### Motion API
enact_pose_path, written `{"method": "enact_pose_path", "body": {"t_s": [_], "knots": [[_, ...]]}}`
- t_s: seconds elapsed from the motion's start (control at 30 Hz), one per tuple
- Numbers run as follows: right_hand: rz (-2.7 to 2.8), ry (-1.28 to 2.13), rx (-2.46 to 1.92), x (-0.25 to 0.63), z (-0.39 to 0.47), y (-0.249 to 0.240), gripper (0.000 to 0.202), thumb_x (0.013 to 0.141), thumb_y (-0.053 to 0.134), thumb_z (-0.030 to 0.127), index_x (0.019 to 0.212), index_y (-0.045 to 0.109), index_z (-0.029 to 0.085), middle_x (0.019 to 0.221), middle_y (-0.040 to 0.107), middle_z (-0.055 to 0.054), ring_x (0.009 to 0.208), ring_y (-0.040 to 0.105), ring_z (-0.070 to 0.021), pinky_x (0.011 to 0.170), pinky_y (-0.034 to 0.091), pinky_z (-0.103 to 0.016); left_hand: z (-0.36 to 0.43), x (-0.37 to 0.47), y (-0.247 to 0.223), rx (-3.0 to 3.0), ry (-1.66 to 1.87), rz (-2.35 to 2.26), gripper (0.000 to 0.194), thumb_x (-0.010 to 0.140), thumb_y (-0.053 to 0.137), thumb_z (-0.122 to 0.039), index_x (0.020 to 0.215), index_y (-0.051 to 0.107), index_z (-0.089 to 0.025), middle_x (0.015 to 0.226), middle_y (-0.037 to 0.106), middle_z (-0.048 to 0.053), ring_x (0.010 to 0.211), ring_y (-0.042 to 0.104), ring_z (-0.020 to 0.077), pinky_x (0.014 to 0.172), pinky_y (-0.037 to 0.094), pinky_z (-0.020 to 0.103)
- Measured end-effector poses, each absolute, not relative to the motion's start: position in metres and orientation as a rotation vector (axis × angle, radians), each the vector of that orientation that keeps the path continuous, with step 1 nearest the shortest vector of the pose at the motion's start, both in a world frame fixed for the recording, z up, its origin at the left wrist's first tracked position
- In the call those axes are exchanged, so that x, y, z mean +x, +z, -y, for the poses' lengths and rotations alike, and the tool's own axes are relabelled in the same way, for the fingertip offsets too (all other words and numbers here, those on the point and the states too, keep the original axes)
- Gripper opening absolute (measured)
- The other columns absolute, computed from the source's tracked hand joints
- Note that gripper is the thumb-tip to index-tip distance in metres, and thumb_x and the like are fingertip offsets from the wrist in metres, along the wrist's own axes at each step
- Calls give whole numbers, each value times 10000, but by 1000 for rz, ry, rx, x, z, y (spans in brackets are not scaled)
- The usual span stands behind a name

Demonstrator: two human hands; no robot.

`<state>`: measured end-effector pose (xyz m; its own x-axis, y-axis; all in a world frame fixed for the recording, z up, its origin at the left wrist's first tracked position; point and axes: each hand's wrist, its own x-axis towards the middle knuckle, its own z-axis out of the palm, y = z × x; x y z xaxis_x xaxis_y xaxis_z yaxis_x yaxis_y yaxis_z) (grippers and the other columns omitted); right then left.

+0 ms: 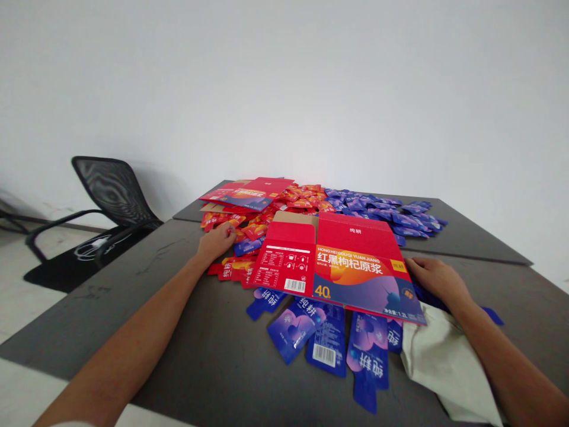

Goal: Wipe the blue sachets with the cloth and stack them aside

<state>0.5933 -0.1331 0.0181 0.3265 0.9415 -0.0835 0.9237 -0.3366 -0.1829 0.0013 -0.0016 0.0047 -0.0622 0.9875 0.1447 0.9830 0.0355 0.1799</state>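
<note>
A flattened red and blue carton (355, 267) lies on top of loose pouches in front of me. My right hand (438, 279) is closed at the carton's right edge, its fingertips partly hidden there. To the left of the carton, my left hand (216, 242) rests by the red-orange pouches (235, 268) with its fingers curled; what they hold, if anything, is hidden. Several blue pouches (326, 341) stick out from under the carton's near edge. Beside my right forearm is a pale cloth (447, 356).
More flattened red cartons (255, 193) are stacked at the back left. A heap of red pouches (306, 196) and one of blue pouches (395, 216) spread across the far side of the grey table (195, 356). A black mesh chair (111, 190) stands at left, near a white wall.
</note>
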Motion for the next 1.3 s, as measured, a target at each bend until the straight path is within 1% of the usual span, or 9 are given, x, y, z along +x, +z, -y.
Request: {"method": "enact_pose_path", "body": {"t_s": [0.17,0.27,0.57,0.87,1.17,1.3], "knots": [[1749,271,-2461,595,133,17,624,988,297,643,1209,768,298,1124,792,-124,1082,715,-361,758,489,-356,3,2,6,2136,353,-2252,311,996,411,-469,1142,623,-295,1117,764,56,989,728,286,785,522,340],[1753,264,-2453,595,133,16,619,987,300,634,1185,779,295,1119,794,-123,1080,717,-357,756,491,-352,4,4,6,2149,352,-2247,310,997,408,-465,1145,619,-294,1112,763,55,994,730,284,779,518,333],[1742,227,-2481,596,132,13,644,972,287,653,1192,778,297,1105,796,-124,1057,724,-376,734,496,-365,2,2,2,2154,348,-2266,334,1005,405,-473,1192,617,-296,1093,771,52,974,738,273,790,518,320],[1756,231,-2478,596,132,14,629,979,286,646,1142,786,301,1087,801,-116,1057,731,-368,738,503,-358,3,3,3,2157,351,-2253,336,990,393,-480,1156,615,-291,1057,767,54,946,736,282,741,502,322],[1751,220,-2479,599,131,12,630,973,287,658,1148,787,318,1114,799,-108,1066,730,-365,732,505,-361,4,4,6,2147,358,-2253,343,984,395,-472,1165,620,-287,1091,763,68,972,730,305,756,511,350],[1758,217,-2471,599,131,12,633,976,283,655,1184,779,321,1121,797,-108,1072,727,-367,740,505,-364,4,3,6,2144,361,-2250,333,981,405,-468,1163,621,-291,1110,763,63,988,730,305,764,515,353]]}}
